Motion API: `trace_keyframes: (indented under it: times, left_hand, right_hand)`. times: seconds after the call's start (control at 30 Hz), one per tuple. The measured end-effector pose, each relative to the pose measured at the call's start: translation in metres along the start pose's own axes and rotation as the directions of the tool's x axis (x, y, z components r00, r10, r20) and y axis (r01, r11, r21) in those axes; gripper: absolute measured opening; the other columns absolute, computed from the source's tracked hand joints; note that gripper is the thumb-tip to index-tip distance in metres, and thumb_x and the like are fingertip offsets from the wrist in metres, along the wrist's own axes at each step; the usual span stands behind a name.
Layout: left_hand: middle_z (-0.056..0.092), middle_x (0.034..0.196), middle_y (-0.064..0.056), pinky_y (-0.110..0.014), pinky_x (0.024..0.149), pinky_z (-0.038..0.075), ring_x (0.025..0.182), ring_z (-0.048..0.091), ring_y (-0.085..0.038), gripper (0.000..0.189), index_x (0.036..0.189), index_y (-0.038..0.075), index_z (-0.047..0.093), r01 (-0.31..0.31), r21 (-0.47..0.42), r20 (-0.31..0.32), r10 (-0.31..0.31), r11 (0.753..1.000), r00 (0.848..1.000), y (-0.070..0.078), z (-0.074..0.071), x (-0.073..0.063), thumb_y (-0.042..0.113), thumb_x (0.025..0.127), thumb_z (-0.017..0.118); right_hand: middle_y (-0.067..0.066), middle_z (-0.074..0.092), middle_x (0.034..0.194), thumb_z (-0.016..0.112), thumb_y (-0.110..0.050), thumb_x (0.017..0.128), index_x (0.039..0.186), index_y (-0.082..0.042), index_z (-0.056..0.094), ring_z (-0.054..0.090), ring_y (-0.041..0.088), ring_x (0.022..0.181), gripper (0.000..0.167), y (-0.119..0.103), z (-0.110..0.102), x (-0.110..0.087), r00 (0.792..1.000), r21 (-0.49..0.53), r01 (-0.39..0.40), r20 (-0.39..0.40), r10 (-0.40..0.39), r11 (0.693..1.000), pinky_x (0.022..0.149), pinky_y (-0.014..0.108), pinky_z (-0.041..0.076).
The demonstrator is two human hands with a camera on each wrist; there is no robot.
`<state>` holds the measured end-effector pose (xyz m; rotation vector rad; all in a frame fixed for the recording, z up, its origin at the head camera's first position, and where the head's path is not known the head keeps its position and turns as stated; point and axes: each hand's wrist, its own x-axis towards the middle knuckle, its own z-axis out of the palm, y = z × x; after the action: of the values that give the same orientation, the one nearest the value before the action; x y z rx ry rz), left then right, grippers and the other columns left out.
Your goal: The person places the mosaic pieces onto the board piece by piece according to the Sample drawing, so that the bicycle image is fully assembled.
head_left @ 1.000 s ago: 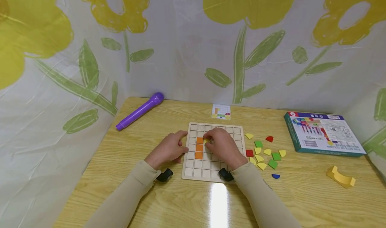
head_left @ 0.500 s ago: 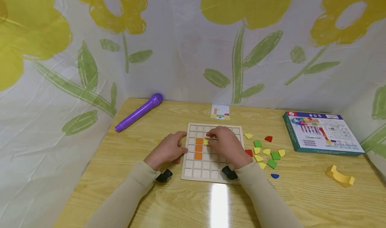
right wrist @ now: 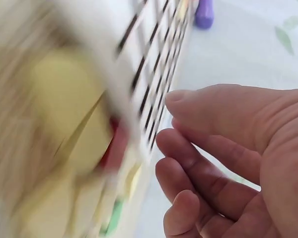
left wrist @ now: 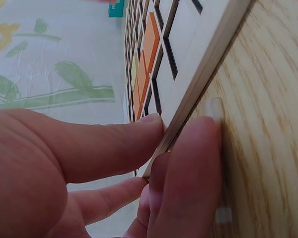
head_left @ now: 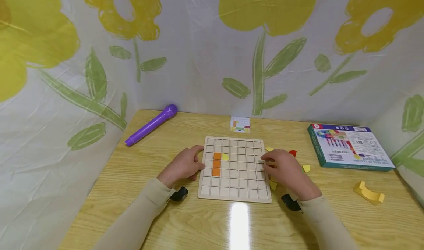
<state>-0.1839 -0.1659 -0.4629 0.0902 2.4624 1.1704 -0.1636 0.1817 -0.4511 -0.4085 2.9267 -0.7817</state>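
A wooden grid board (head_left: 241,161) lies flat on the table, with several orange squares (head_left: 216,164) in one column and a yellow quarter-round piece (head_left: 225,157) beside the top one. My left hand (head_left: 182,165) grips the board's left edge; the left wrist view shows the thumb (left wrist: 114,146) at the rim and fingers curled beside it. My right hand (head_left: 288,172) hovers at the board's right edge. Its fingers (right wrist: 208,173) are loosely bent with nothing between them. Loose yellow pieces (head_left: 273,185) lie partly hidden beneath it, and a red piece (head_left: 293,153) shows beyond.
A small pattern card (head_left: 240,124) lies behind the board. At the back left is a purple toy microphone (head_left: 151,125). On the right are a flat game box (head_left: 351,147) and a curved yellow block (head_left: 368,193). A flowered cloth (head_left: 198,51) hangs behind the table.
My right hand has left the yellow quarter-round piece on the grid and moved right, over the loose pieces. The left hand stays at the board's left edge.
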Motion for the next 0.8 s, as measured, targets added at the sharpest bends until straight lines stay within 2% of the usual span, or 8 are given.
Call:
trace_keyframes:
  times: [0.23,0.37,0.53,0.8]
  left_hand:
    - [0.054,0.103,-0.012,-0.032,0.058,0.06,0.06,0.063,-0.021,0.073,0.165,0.013,0.043,0.003,-0.004,0.001,-0.003,1.0,1.0,0.001,-0.002,0.002,0.008,0.101,0.075]
    - [0.053,0.105,-0.012,-0.032,0.057,0.06,0.062,0.062,-0.021,0.072,0.165,0.013,0.043,0.01,-0.006,0.002,-0.01,1.0,1.0,0.002,-0.002,0.002,0.008,0.101,0.075]
    - [0.054,0.104,-0.012,-0.032,0.057,0.059,0.061,0.062,-0.021,0.073,0.166,0.014,0.042,0.015,0.005,-0.002,-0.015,1.0,1.0,0.001,-0.002,0.002,0.009,0.101,0.075]
    - [0.055,0.102,-0.011,-0.033,0.059,0.059,0.059,0.062,-0.021,0.074,0.165,0.014,0.043,0.022,0.011,-0.004,-0.022,1.0,1.0,0.001,0.001,0.001,0.01,0.1,0.077]
  right_hand:
    - [0.013,0.076,0.122,0.079,-0.017,0.098,0.124,-0.006,0.079,0.071,0.032,0.108,0.027,0.038,-0.013,-0.02,0.999,-0.049,-0.044,-0.026,0.043,0.998,0.094,0.055,0.06]
    - [0.014,0.074,0.121,0.078,-0.017,0.099,0.125,-0.005,0.078,0.07,0.033,0.108,0.028,0.052,-0.018,-0.028,0.997,-0.056,-0.078,-0.031,0.076,0.995,0.095,0.057,0.06]
    - [0.018,0.073,0.126,0.079,-0.019,0.099,0.127,-0.004,0.077,0.069,0.036,0.112,0.032,0.063,-0.023,-0.033,0.993,-0.062,-0.112,-0.049,0.109,0.992,0.098,0.06,0.059]
    - [0.02,0.072,0.123,0.081,-0.017,0.097,0.122,-0.004,0.079,0.067,0.038,0.112,0.029,0.068,-0.022,-0.033,0.991,-0.073,-0.124,-0.048,0.121,0.99,0.1,0.062,0.058]
